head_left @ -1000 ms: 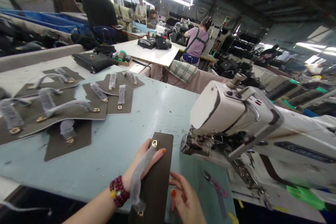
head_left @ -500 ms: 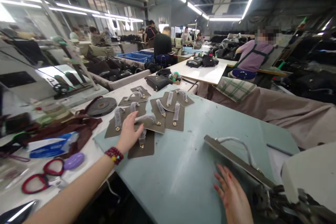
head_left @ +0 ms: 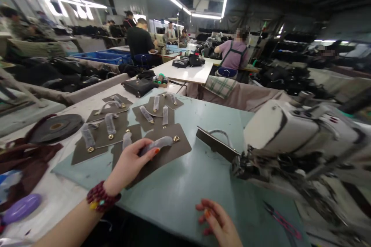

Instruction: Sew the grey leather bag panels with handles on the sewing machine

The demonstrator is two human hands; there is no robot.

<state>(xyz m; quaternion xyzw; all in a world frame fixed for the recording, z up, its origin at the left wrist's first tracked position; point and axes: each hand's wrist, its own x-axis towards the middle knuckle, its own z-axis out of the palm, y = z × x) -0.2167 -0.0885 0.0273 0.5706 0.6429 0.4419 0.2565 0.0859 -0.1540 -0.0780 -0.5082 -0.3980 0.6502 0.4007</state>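
Observation:
My left hand (head_left: 137,160), with a beaded bracelet at the wrist, is closed round the plastic-wrapped handle (head_left: 158,144) of a flat grey-brown bag panel (head_left: 181,144). The panel tilts over the pale green tabletop (head_left: 185,185). Beyond and left of it lie several similar panels (head_left: 101,139) with wrapped handles and gold-coloured fittings, some overlapping. My right hand (head_left: 217,222) hovers low over the near part of the table, fingers loosely bent and apart, holding nothing. Another panel with a handle (head_left: 216,144) stands tilted against the head of a sewing machine (head_left: 269,127).
Pink-handled snips (head_left: 282,220) lie below the machine at the right. At the left are a dark roll of tape (head_left: 56,125), brown cloth (head_left: 26,162) and a purple oval object (head_left: 23,208). A black bag (head_left: 139,87) sits at the back. Co-workers sit farther off.
My left hand has closed on a panel's handle and brought the panel nearer and rightward. My right hand has moved away from the tilted panel. The view has turned right, showing more of the machine.

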